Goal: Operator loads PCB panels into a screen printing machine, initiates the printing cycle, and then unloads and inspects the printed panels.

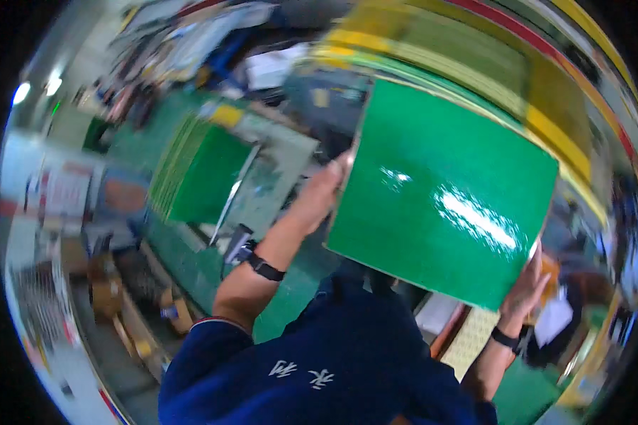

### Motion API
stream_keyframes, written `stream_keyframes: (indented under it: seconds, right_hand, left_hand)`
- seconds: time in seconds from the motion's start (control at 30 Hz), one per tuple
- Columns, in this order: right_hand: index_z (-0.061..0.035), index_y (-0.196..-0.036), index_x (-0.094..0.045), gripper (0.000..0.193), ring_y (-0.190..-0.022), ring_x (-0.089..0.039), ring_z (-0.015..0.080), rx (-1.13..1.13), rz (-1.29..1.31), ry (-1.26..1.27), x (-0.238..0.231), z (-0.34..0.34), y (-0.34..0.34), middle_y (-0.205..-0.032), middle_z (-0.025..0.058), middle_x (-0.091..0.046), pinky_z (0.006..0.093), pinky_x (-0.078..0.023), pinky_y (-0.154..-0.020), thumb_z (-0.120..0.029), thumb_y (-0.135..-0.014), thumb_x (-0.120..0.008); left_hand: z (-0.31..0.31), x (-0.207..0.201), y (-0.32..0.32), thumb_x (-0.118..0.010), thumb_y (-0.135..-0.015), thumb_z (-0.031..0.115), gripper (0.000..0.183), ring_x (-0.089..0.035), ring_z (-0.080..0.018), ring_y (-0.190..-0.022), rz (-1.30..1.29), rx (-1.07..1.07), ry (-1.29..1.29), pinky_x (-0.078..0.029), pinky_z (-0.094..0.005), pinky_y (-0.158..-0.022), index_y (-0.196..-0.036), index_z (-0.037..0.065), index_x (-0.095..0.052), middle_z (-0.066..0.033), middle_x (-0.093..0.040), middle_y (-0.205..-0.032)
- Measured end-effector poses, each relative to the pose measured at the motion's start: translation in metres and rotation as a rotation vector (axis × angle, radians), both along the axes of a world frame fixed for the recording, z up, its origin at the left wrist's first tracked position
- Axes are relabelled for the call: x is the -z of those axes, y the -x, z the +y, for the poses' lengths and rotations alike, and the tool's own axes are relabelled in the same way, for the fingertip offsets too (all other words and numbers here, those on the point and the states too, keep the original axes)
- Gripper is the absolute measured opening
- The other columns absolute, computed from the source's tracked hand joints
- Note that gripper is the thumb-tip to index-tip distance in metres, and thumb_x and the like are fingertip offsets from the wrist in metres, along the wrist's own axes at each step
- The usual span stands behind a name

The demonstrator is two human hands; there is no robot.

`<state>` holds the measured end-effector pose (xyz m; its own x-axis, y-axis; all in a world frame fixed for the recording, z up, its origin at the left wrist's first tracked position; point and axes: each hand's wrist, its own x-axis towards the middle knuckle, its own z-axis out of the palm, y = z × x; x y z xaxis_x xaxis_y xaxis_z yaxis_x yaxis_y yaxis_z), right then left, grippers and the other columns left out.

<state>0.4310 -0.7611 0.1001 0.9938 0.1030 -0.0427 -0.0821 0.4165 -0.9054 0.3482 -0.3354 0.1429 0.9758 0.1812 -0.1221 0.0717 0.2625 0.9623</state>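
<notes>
A glossy green rectangular board (411,227) is held up in front of my chest, slightly tilted, with light glaring off its face. Its left edge is gripped by my left hand (324,190), whose fingers are partly hidden behind it. At the lower right edge my right hand (523,287) holds the other side, some fingertips out of sight behind the board. Black bands circle both wrists. To the left, several similar green boards (209,173) are stacked on or beside a grey-green work surface (280,156).
Large yellow-framed panels (560,127) lean or lie beyond the board at the upper right. Cardboard boxes (106,287) stand at the lower left. A pale patterned strip (473,340) is below the board near my right arm. Cluttered sheets (191,49) fill the far left.
</notes>
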Motion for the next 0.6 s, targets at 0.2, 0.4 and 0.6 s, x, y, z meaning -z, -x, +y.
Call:
stream_keyframes:
  seconds: [0.2,0.4,0.6]
  right_hand:
    - [0.0024,-0.15,-0.023,0.093,-0.143,-0.025,0.0286,-0.369,-0.233,0.211,-0.003,0.107,-0.022,-0.156,0.0162,-0.024,0.042,-0.018,-0.117,-0.069,-0.092,-0.036]
    - [0.0046,-0.148,-0.029,0.083,-0.139,-0.034,0.0267,-0.556,-0.508,0.637,-0.034,0.274,-0.034,-0.151,0.0163,-0.034,0.0387,-0.024,-0.115,-0.058,-0.096,-0.043]
    - [0.0034,-0.147,-0.031,0.097,-0.137,-0.036,0.0278,-0.78,-0.785,0.361,-0.067,0.441,0.011,-0.15,0.0168,-0.033,0.04,-0.032,-0.109,-0.068,-0.085,-0.055]
  left_hand:
    - [0.079,0.029,0.126,-0.045,-0.101,0.045,0.05,-0.051,-0.0108,-0.086,0.241,-0.399,-0.297,-0.045,-0.0278,-0.08,-0.119,0.003,-0.063,-0.0001,-0.062,-0.098]
    - [0.156,0.034,0.248,-0.051,-0.1,0.035,0.042,-0.055,-0.0103,-0.081,0.317,-0.726,-0.218,-0.048,-0.0268,-0.071,-0.117,-0.001,-0.063,-0.0022,-0.061,-0.091]
    - [0.219,0.003,0.33,-0.048,-0.095,0.013,0.043,-0.06,-0.0129,-0.088,0.243,-0.981,-0.222,-0.051,-0.0289,-0.083,-0.135,-0.001,-0.051,-0.0042,-0.062,-0.092]
